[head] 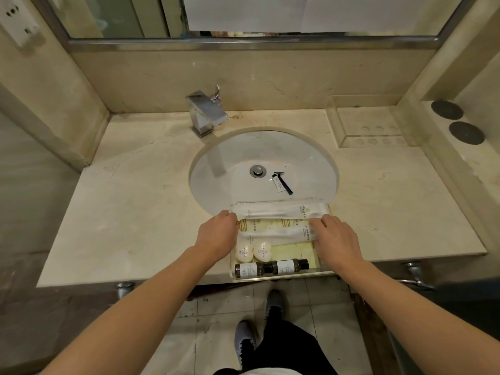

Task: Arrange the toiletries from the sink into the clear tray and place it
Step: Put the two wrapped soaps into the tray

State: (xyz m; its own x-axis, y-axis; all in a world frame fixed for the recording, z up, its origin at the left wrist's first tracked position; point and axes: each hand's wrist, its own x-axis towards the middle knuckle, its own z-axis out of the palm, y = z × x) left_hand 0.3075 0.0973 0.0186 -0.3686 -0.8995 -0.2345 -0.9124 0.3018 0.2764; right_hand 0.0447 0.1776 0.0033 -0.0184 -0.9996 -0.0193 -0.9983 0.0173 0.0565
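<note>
Clear tray (pixel 323 272) sits at sink's (pixel 311 147) six o'clock. Left hand (pixel 216 234) and right hand (pixel 335 236) pinch a wrapped sachet's (pixel 276 231) ends; lay it flat, parallel to neighbours. Razor (pixel 282 181) remains in basin.

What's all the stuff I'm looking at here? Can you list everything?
Clear tray: one, front counter edge.
Long packets: three, white and yellow, tray's far end.
Soaps: two, cream, in tray.
Small bottles: two, dark, lying in tray.
Razor: one, dark, in sink.
Sink: one, white.
Faucet: one, chrome.
Clear holder: one, right rear counter.
Left hand, right hand: on packets.
</note>
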